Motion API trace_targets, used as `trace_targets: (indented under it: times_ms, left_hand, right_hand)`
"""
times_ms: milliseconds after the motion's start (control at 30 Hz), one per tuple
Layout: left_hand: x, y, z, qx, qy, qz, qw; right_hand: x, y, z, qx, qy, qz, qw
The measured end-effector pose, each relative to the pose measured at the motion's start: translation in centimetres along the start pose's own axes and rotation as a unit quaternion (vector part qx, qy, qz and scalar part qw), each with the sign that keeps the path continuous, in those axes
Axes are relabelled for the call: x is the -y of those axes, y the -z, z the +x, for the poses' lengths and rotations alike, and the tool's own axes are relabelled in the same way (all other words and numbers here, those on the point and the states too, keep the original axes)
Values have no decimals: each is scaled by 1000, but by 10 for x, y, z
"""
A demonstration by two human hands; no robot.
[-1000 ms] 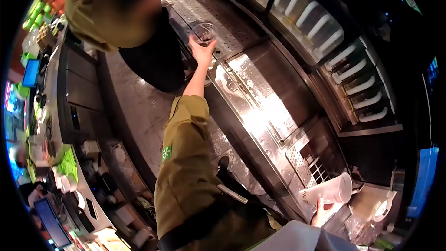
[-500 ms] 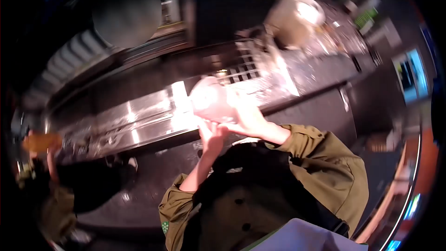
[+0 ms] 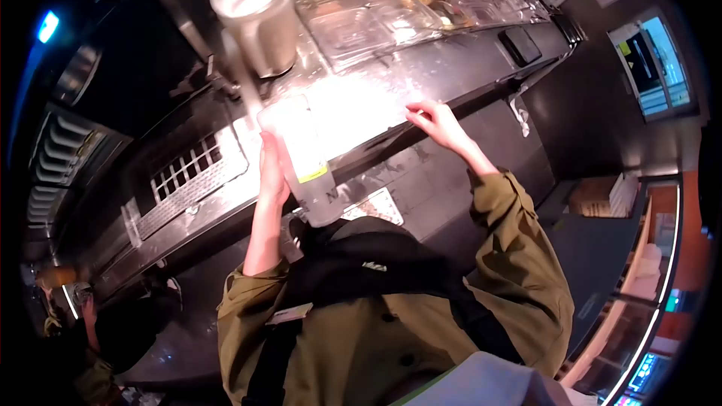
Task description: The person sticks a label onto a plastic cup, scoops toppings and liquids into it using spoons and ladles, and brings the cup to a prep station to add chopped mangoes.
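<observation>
My left hand point(image 3: 275, 173) is wrapped along the left side of a tall translucent container point(image 3: 320, 199) with a yellow-green label near its lower part. The container leans slightly, and strong light washes out its upper end. To the right, my right hand point(image 3: 440, 126) hovers by the brightly lit steel counter point(image 3: 361, 101). Its fingers are curled together, and anything between the fingertips is too small to make out.
A large white pitcher-like vessel point(image 3: 259, 30) stands on the counter. Several clear food tubs point(image 3: 353, 34) sit behind it. A dark rectangular object point(image 3: 519, 46) lies at the right. Left is a metal grid point(image 3: 188, 173). Another person's hand point(image 3: 89, 308) shows far left.
My hands were together around a glaring, pale rounded object; now they are apart, the left on the tall container, the right off to the right. The view has shifted toward the food tubs.
</observation>
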State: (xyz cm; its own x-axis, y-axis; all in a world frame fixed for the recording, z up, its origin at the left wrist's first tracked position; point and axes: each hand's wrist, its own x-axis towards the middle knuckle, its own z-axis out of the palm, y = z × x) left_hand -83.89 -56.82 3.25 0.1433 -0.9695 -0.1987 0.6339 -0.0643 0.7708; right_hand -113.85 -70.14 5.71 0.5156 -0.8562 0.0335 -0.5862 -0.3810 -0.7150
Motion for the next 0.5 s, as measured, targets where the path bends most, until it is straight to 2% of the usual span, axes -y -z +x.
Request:
trace_targets:
  times_ms: [33,167,233,267,300,333,433,500]
  left_hand:
    - [4,-17,11,4,9,2,1000]
    - [23,-50,63,-8,39,28,999]
    - [30,-55,99,-25,49,43,998]
    - [37,-61,116,-77,39,28,996]
    - [37,-61,135,-74,48,35,995]
    - [41,-66,156,-72,49,31,996]
    - [49,-91,191,-66,48,3,997]
    - [40,-122,208,-138,23,96,986]
  right_hand:
    - [-19,17,28,38,-9,-35,999]
    - [-103,54,168,-25,69,-169,983]
    - [-132,71,230,-5,47,-256,965]
    - [-145,76,249,-27,56,-331,941]
    - [-159,84,269,-53,67,-408,909]
    - [-174,90,289,-75,59,-429,898]
    - [-197,112,335,-94,207,-387,894]
    - [-205,107,365,-47,227,-350,908]
